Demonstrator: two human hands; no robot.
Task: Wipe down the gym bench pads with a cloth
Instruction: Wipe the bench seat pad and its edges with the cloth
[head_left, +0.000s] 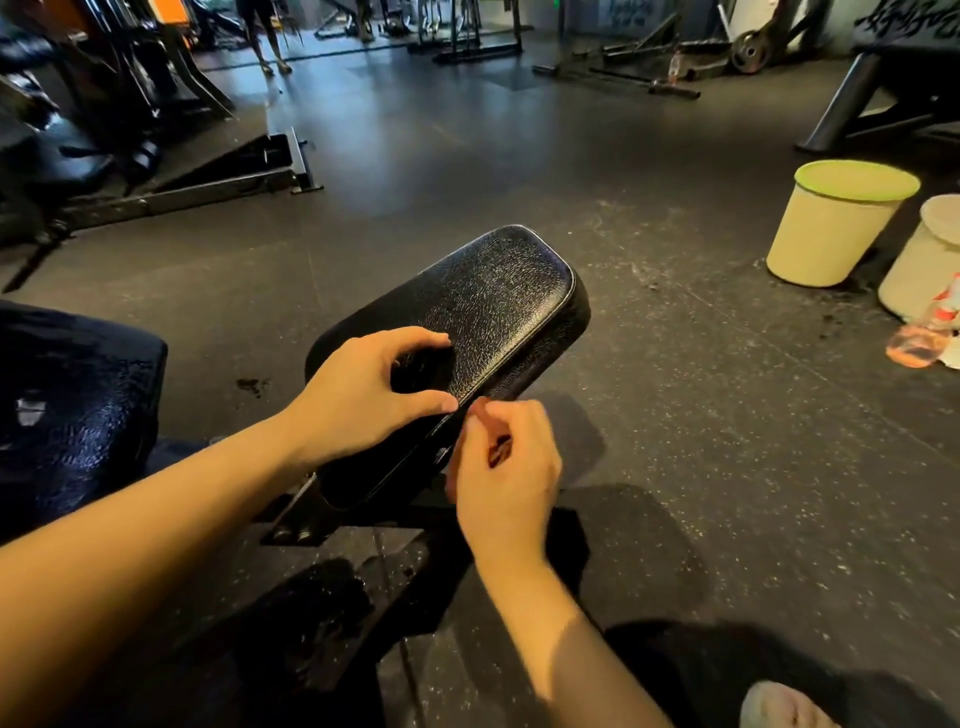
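Presently, your left grip (358, 400) rests on the near end of the bench pad (493, 291). Its fingers and thumb are curved in a C over the black grained surface, and the thumb tip sits at the piped right edge. A darker patch lies inside that curve. It may be the cloth or only shadow, and I cannot tell which, so I cannot tell whether this grip is grasping anything. No cloth shows plainly anywhere else.

Your right grip (504, 467) sits just beside the same right edge, near the near corner, with the fingers curled inward. Something reddish-brown shows in the curl, but I cannot say if it is clenched on a thing or on nothing.

In my judgement both grips are gathered at this edge to sort out a hold before a stroke, with the left one steadying itself on the pad. Wiping of this pad appears to be barely begun.

The far half of the pad is bare, as are its far rounded corners, so a stroke away from you has open room. The right edge drops to the floor (675, 415) with nothing near it. A second pad (78, 405) stands to the left, apart from this one. The frame (337, 519) sits under the near end. Two pale bins (831, 228) and a bottle (919, 343) stand well apart to the right.
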